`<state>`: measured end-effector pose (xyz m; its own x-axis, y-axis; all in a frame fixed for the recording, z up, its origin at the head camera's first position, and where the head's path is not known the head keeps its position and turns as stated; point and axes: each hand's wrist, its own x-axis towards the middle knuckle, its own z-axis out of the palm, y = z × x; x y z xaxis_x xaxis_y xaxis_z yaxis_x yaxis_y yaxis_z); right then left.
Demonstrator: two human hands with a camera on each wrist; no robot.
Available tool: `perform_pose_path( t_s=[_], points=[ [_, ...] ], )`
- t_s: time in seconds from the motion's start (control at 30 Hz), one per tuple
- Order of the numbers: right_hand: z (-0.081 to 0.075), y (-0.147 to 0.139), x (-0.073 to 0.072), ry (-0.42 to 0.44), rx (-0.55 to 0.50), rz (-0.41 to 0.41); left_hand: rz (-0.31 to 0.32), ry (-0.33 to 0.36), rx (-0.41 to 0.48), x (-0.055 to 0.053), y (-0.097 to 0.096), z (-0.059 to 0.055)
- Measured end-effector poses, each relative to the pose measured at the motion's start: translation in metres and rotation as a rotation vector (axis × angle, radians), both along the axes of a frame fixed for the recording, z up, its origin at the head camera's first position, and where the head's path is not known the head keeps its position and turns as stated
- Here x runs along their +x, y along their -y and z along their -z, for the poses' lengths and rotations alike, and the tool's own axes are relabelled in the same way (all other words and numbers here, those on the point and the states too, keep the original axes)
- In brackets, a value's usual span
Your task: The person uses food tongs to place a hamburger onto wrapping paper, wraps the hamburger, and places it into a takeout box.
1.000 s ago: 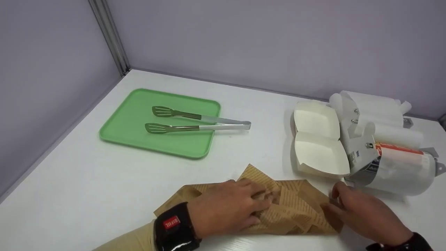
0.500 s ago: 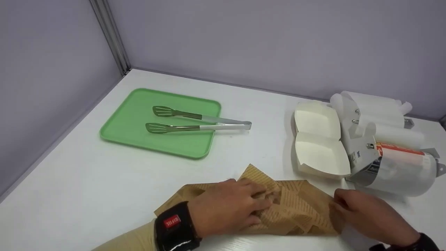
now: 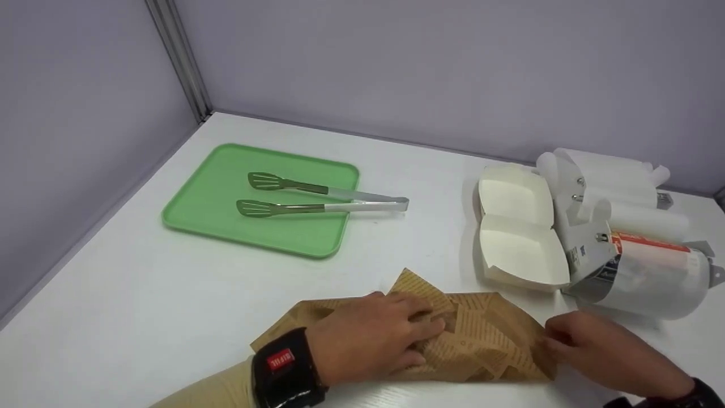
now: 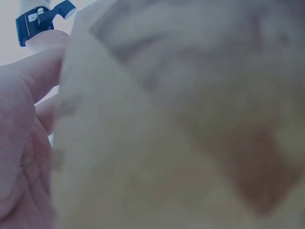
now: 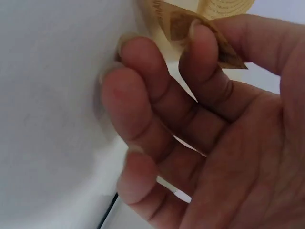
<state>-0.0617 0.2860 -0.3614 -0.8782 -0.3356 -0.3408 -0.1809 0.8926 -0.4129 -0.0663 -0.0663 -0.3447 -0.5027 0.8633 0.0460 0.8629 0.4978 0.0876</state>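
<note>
Nearest, one piece of printed brown paper [image 3: 481, 334] is found folded on the surface [image 3: 226, 306]. It is pressed by the left hand [image 3: 368, 337], fingers spread; its right end is pinched between thumb and forefinger of the right hand [image 3: 606, 351]. The step in hand is judged to be the folding of that end; for the next move, a steady left hold and a firm crease appear to be required. Contents cannot be confirmed. Beyond are noted: packaged rolls [image 3: 657, 283], at least three, exact count undetermined; one unfolded two-part box [image 3: 524, 255]; one green tray [image 3: 198, 209]; one pair of tongs [image 3: 317, 208], overhanging the tray's right rim.
</note>
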Motion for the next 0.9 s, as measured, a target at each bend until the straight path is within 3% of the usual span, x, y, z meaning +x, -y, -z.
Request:
perform_pose_path(
  t_s=[0.23, 0.47, 0.9],
  points=[
    [-0.011, 0.011, 0.002, -0.083, -0.033, 0.054, 0.007, -0.011, -0.013, 0.000, 0.000, 0.000],
    [-0.019, 0.020, 0.006, -0.069, -0.082, 0.164, 0.003, 0.013, -0.024, 0.000, 0.000, 0.000],
    [-0.024, 0.036, 0.010, -0.166, -0.241, 0.194, 0.027, -0.018, -0.040, -0.002, -0.001, 0.002]
  ],
)
